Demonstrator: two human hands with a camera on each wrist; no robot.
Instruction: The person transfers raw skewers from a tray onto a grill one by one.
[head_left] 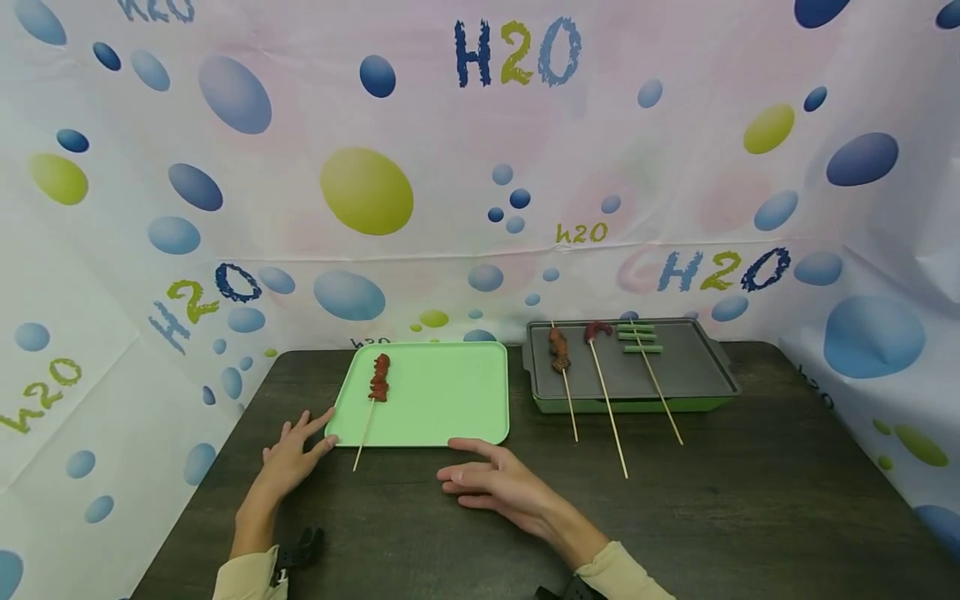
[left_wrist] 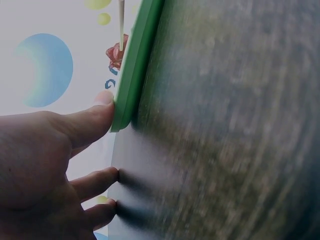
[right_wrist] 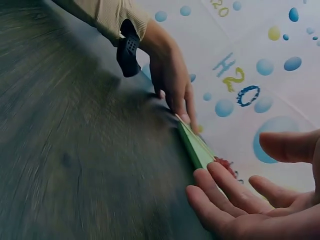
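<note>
A light green tray lies on the dark table with one skewer of reddish meat on it, the stick jutting past the front edge. At the tray's front left corner is my left hand, fingers spread; in the left wrist view its thumb touches the tray rim. My right hand hovers by the front right corner, fingers loosely extended and nothing held. The right wrist view shows its fingers overlapping the tray.
To the right stands a grey grill pan with a green base. Across it lie a browned meat skewer, a curled dark red piece on a stick and a skewer of green pieces. A printed cloth backdrop rises behind the table.
</note>
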